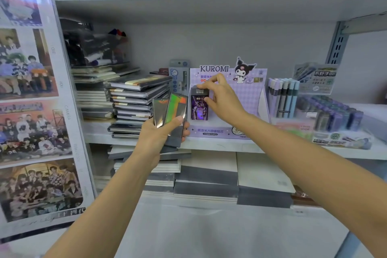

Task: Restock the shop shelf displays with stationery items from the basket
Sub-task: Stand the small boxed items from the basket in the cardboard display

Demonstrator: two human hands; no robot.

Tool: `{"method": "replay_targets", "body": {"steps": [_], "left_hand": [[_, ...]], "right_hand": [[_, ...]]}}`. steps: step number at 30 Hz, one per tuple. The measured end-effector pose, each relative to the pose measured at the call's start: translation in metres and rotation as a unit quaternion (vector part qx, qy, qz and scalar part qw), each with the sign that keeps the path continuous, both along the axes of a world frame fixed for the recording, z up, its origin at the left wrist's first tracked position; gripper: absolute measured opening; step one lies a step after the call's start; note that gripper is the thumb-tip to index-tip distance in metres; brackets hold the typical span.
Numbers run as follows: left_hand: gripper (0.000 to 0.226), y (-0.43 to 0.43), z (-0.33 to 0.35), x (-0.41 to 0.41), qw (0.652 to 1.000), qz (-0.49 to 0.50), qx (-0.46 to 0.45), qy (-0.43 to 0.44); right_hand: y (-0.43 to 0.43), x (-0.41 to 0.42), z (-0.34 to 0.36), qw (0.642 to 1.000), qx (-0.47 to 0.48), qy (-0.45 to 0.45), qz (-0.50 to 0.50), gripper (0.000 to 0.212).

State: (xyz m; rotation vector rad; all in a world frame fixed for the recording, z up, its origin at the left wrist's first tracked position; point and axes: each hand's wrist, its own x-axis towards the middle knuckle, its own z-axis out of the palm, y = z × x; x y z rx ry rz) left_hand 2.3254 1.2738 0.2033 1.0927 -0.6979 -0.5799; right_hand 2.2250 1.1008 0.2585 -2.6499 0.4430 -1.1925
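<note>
Packs (171,111) with shiny fronts sit fanned in the grip of the left hand (159,138), just left of the Kuromi box (247,98) on the shelf (219,145). The right hand (219,98) pinches the top of a purple pack (199,109) standing upright at that box's left end.

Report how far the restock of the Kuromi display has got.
Done: nothing clearly settled yet. In hand: the right hand pinches a purple pack standing at the left end of the Kuromi display. Left: the left hand grips several more shiny packs waiting to go in; the basket is out of view.
</note>
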Motion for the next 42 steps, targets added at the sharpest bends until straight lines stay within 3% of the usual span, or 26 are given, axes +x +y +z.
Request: {"method": "replay_targets", "body": {"steps": [4,7,9,16,23,30,32,37,39,42], "left_hand": [[0.026,0.0,0.003,-0.008,1.0,-0.006,0.019,0.001],[0.031,-0.001,0.005,-0.016,0.999,-0.021,0.032,-0.016],[0.032,-0.002,0.007,-0.024,0.998,-0.033,0.041,-0.026],[0.013,0.002,0.013,-0.033,0.996,0.058,0.075,-0.009],[0.017,0.005,0.028,-0.039,0.993,0.078,0.086,0.022],[0.07,0.009,0.033,-0.043,0.988,-0.095,-0.02,0.117],[0.066,0.007,0.034,-0.045,0.989,-0.093,-0.042,0.11],[0.019,0.0,0.03,-0.046,0.999,0.025,-0.029,0.005],[0.013,0.0,0.028,-0.043,0.999,0.042,-0.026,-0.021],[0.011,-0.001,0.027,-0.04,0.996,0.035,-0.008,-0.08]], "right_hand": [[0.006,-0.013,0.009,0.998,0.05,-0.008,0.031,0.037],[0.02,-0.022,0.005,0.968,0.196,-0.044,0.152,0.035],[0.026,-0.025,0.002,0.951,0.243,-0.037,0.187,0.027],[0.023,-0.047,0.001,0.941,0.27,-0.088,0.186,0.021],[0.017,-0.068,-0.01,0.942,0.217,0.025,0.254,0.032],[0.012,-0.075,-0.017,0.939,0.272,-0.045,0.204,0.011],[0.013,-0.075,-0.019,0.939,0.28,-0.046,0.192,0.019],[0.021,-0.077,-0.018,0.947,0.257,0.007,0.194,0.033],[0.023,-0.076,-0.015,0.961,0.215,0.045,0.17,0.042],[0.031,-0.069,-0.006,0.972,0.158,0.022,0.175,0.014]]}}
